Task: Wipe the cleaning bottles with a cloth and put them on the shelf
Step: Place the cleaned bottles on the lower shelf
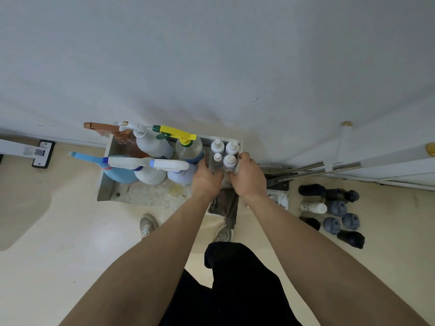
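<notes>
Head view: left hand (207,178) and right hand (248,176) grip front small bottles (229,162); shelf (141,195) crowded, bumping spray bottles (182,171) may topple them.

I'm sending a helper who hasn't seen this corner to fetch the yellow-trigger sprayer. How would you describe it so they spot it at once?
Find the low shelf against the white wall. In its back row, look just left of the four small capped bottles. That clear spray bottle alone has a yellow trigger with a green nozzle.
</notes>
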The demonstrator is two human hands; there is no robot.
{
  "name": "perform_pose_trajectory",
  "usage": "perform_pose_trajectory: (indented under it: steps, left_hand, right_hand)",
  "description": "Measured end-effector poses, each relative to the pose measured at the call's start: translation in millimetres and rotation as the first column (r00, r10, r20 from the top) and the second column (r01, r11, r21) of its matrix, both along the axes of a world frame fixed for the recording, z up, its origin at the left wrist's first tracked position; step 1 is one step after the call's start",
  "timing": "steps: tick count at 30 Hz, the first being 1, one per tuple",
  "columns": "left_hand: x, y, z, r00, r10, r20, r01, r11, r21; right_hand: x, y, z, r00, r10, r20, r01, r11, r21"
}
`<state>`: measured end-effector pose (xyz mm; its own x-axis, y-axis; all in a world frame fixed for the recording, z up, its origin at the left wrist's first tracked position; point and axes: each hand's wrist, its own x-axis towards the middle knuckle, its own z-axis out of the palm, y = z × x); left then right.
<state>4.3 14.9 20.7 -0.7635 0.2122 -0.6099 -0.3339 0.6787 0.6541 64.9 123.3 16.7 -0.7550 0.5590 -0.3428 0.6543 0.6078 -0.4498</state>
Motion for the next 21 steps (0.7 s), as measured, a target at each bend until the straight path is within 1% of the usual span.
perform_pose_trajectory:
  steps: [2,5,7,9,11,13,15,17,18,20,21]
  left_hand:
    - [1.8,-4.7,3.9,0.999,-0.042,-0.003,0.042,0.999,-0.030]
    - [5.0,-15.8,12.3,0.993,-0.109,-0.040,0.107,0.993,-0.045]
    - [5.4,-24.1,20.4,0.980,-0.188,-0.065,0.183,0.980,-0.078]
    - [6.0,-35.1,31.6,0.960,-0.269,-0.070,0.260,0.958,-0.117]
    - [6.8,-51.3,43.8,0.941,-0.335,-0.053,0.324,0.935,-0.146]
    - [5.6,-72.1,54.5,0.922,-0.387,-0.027,0.377,0.910,-0.173]
    - [-0.1,-97.0,61.1,0.914,-0.405,-0.004,0.396,0.894,-0.211]
    - [-12.6,-122.7,61.0,0.933,-0.361,0.015,0.353,0.903,-0.243]
    - [-20.5,-134.8,59.2,0.955,-0.295,0.032,0.294,0.925,-0.242]
    - [-38.8,-157.8,52.2,0.992,-0.047,0.121,0.067,0.983,-0.169]
    - [-47.3,-167.5,49.3,0.978,0.088,0.192,-0.066,0.991,-0.119]
  right_hand:
    - [3.9,-1.1,4.9,0.999,0.022,0.043,-0.023,1.000,0.021]
    - [9.1,-4.9,17.4,0.994,0.060,0.089,-0.071,0.991,0.118]
    - [12.7,-10.0,28.6,0.995,0.067,0.075,-0.080,0.979,0.188]
    - [15.7,-18.8,41.0,0.996,0.071,0.048,-0.079,0.976,0.203]
    - [17.0,-31.4,53.4,0.994,0.105,0.039,-0.110,0.980,0.168]
    - [14.8,-45.1,65.1,0.984,0.160,0.071,-0.167,0.981,0.096]
    - [7.9,-60.0,71.7,0.970,0.202,0.138,-0.196,0.979,-0.051]
    - [-2.5,-78.3,72.3,0.975,0.181,0.130,-0.149,0.964,-0.222]
    - [-8.6,-88.1,70.3,0.985,0.141,0.098,-0.109,0.954,-0.280]
    - [-22.2,-106.9,63.1,0.998,0.030,0.060,-0.008,0.943,-0.333]
    - [-29.6,-115.5,58.5,0.998,-0.028,0.061,0.048,0.937,-0.345]
